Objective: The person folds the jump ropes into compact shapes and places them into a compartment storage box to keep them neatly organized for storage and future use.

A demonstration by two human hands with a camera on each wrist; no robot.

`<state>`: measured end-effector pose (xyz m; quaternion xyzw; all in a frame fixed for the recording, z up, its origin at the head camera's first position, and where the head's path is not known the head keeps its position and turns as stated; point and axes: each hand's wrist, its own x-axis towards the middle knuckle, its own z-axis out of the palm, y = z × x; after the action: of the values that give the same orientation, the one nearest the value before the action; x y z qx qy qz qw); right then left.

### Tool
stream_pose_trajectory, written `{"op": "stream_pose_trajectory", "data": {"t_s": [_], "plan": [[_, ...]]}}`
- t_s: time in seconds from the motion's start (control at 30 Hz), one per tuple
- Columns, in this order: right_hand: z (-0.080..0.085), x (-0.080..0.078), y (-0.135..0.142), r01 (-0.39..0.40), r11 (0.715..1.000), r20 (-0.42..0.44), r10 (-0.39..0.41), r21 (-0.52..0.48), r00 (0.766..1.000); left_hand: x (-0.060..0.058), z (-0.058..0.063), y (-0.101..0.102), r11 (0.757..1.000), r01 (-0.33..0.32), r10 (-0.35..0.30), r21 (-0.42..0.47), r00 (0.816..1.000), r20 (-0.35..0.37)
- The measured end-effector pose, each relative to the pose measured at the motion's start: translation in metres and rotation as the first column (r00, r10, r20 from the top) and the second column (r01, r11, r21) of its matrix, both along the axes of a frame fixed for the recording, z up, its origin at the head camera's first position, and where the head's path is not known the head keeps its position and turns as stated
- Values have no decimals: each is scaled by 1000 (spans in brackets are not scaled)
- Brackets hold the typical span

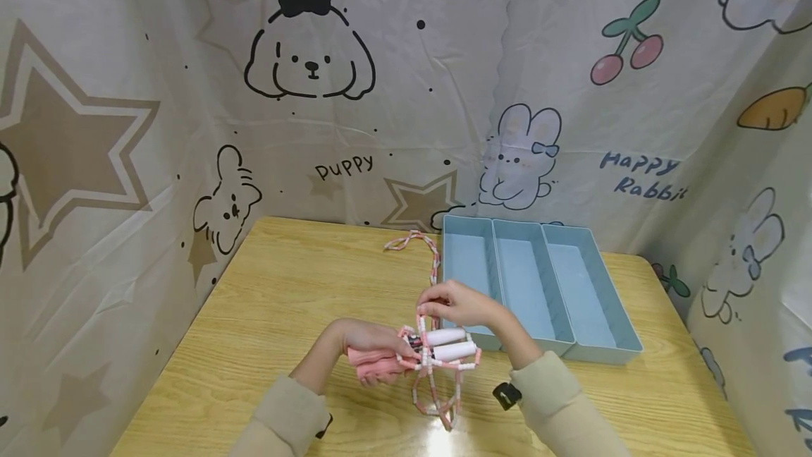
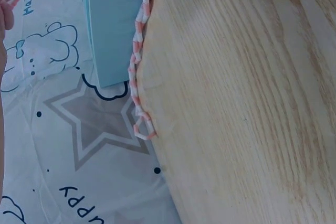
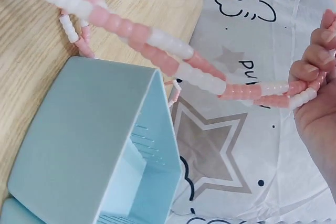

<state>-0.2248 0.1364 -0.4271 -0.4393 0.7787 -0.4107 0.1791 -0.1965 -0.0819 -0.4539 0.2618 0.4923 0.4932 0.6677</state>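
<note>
A beaded jump rope in pink and white [image 3: 202,78] is in both hands. My left hand [image 1: 374,338] grips its two handles side by side; their pink grips [image 1: 368,356] poke out behind the fingers, and the white ends [image 1: 453,352] point right. Loops of beads wind around the handles and dangle below them. My right hand [image 1: 463,304] pinches a stretch of the rope just above the handles. From there a doubled length of rope [image 2: 137,40] runs back along the tray's left side, ending in a small loop at the table's far edge.
A light blue tray with three long compartments [image 1: 574,341] stands at the right of the wooden table [image 1: 279,288], close beside the right forearm. A printed cloth curtain [image 1: 393,125] rises behind the table and along both sides.
</note>
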Motion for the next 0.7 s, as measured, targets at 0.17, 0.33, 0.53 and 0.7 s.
{"op": "stream_pose_trajectory", "data": {"t_s": [0.17,0.33,0.53,0.7], "plan": [[-7,-3,2,-33,998,70,37,-48,997,1,2,1,999,22,-22,35,1000,10],[-16,-5,5,-40,991,166,62,-131,984,2,5,1,998,1,-3,60,999,36],[-28,-1,2,-14,979,287,74,-204,955,2,9,-1,995,-17,13,95,999,41],[-26,11,-4,50,968,346,40,-245,937,2,7,-2,994,-46,44,102,999,22]]}}
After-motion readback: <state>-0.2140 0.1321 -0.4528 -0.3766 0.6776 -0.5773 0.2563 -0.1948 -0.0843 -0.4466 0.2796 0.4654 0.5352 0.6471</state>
